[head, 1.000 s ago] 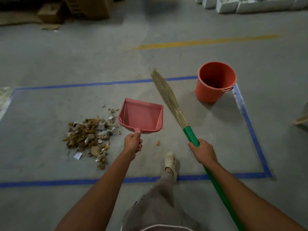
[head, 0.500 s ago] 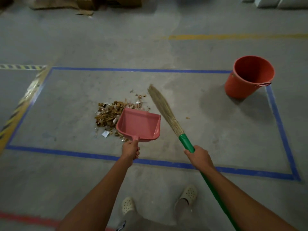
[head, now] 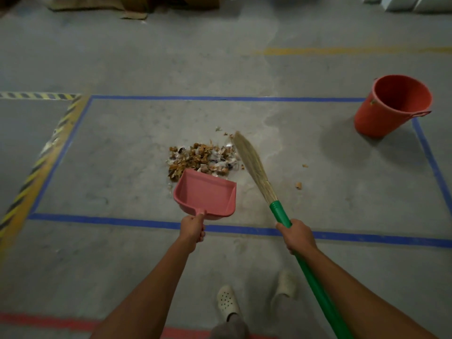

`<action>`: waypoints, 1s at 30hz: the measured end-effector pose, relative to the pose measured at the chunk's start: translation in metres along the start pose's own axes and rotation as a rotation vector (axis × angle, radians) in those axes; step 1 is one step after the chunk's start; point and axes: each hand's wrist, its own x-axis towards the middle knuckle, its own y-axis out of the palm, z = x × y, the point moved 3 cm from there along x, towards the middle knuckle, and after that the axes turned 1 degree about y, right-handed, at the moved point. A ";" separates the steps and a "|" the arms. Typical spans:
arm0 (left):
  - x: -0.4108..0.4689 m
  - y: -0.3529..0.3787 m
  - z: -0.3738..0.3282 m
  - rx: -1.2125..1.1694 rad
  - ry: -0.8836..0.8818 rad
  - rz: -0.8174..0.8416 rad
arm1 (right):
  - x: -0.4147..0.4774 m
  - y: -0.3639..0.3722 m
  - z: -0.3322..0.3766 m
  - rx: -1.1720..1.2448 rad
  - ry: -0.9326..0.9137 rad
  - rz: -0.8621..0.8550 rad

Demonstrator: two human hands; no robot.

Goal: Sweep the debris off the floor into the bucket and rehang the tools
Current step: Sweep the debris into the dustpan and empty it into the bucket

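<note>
A pile of brown and white debris point(head: 203, 158) lies on the grey floor inside a blue-taped rectangle. My left hand point(head: 192, 229) grips the handle of a pink dustpan point(head: 205, 196), whose open mouth sits at the near edge of the pile. My right hand point(head: 297, 236) grips the green handle of a straw broom point(head: 252, 165); its bristle tip reaches the pile's right side. An orange bucket point(head: 391, 105) stands far right, at the rectangle's back corner. Two small scraps point(head: 299, 185) lie right of the broom.
Blue tape point(head: 122, 220) marks the rectangle's near side, just beyond my hands. Yellow-black hazard tape point(head: 36, 167) runs along the left. My feet in white clogs point(head: 227, 302) stand below. Cardboard boxes point(head: 137, 3) line the far wall; white blocks point(head: 415, 3) sit top right.
I have stepped back and to the left, outside the blue rectangle. The pile is now straight ahead, with dustpan and broom brought up against it; the bucket has shifted far right in view.
</note>
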 end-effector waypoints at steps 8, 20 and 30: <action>0.038 -0.034 0.035 -0.007 -0.040 -0.016 | 0.011 0.071 0.010 0.047 0.040 0.059; 0.205 0.009 0.103 0.158 0.111 0.074 | 0.142 0.243 -0.015 0.113 0.105 -0.053; 0.334 0.129 0.158 0.323 0.233 0.340 | 0.262 0.299 -0.099 0.264 0.293 -0.312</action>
